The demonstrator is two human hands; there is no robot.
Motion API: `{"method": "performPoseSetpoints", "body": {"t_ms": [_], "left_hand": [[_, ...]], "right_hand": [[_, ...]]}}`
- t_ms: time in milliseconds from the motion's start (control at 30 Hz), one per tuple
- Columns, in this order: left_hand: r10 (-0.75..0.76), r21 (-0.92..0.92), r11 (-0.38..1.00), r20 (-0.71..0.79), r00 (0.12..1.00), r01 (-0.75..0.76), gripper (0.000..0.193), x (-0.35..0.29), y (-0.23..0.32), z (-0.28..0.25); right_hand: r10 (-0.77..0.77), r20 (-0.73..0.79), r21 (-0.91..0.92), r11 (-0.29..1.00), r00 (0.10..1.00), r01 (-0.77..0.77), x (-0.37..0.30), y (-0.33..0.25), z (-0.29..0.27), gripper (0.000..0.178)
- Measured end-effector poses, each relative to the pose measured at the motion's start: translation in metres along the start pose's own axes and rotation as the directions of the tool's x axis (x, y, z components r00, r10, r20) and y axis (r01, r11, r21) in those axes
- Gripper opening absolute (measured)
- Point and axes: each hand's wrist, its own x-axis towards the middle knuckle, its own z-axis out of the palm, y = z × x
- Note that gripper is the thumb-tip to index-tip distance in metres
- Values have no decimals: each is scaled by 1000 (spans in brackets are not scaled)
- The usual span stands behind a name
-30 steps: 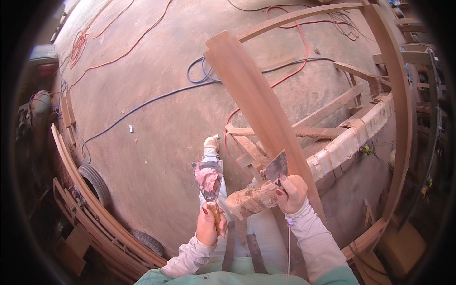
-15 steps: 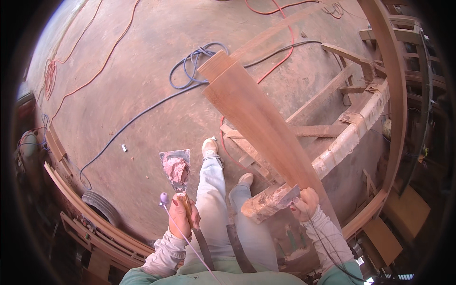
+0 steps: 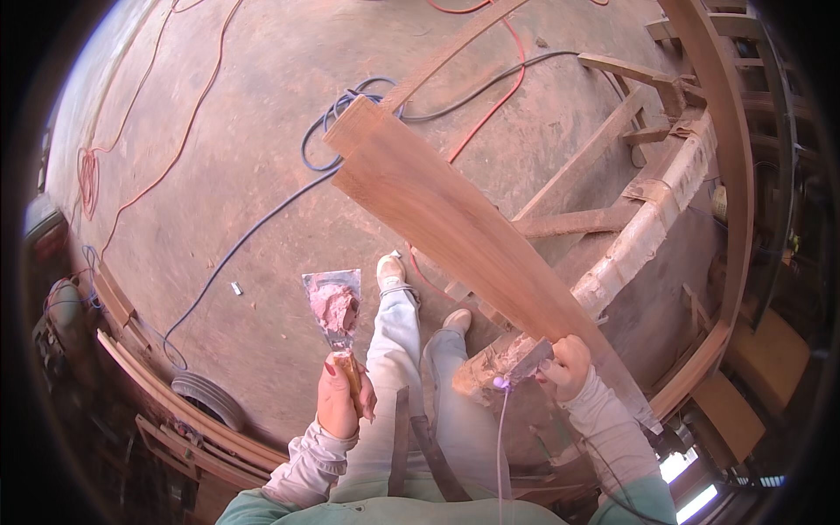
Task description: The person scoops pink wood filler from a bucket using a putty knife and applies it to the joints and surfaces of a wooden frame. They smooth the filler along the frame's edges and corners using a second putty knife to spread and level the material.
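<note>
My left hand is closed around the wooden handle of a putty knife. Its wide metal blade points away from me and carries a lump of pink putty. In my right hand the fingers pinch a small flat metal scraper blade, beside the near part of a long wooden board. Under that blade is the padded, putty-smeared end of a trestle beam. A purple bead on a thin cord hangs in front of it.
The board slants across a wooden trestle with a wrapped beam. A tall wooden frame curves along the right. Blue hose and red cord lie on the concrete floor. A tire and timber strips are at left.
My view has shifted, so the board appears further left and lower. The purple bead has swung from beside my left hand to in front of the right blade. Both hands keep their hold.
</note>
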Motion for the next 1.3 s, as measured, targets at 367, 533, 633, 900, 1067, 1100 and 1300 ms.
{"method": "performPoseSetpoints", "body": {"t_ms": [367,533,633,900,1067,1100,1300], "left_hand": [[24,35,999,-19,1000,-23,54,-3,-3,7],[117,11,993,24,993,-118,53,-7,12,13],[195,17,980,60,979,-196,53,-5,24,22],[187,65,976,252,949,-209,49,-15,41,48],[137,158,971,235,962,-177,34,-27,35,62],[110,106,986,195,975,-132,29,-29,32,64],[92,222,967,146,985,-123,28,-48,19,64]], "right_hand": [[3,-19,22,1000,1000,-2,3,-2,-2,60],[-14,-44,28,999,999,15,-1,1,1,64],[-21,-86,57,998,996,26,-3,3,5,57],[516,-211,396,822,831,-410,26,-37,2,43],[436,-76,181,890,897,-418,55,-92,-19,43],[424,-32,174,894,905,-413,58,-102,-23,43],[341,38,157,926,939,-342,65,-124,-25,46]]}}
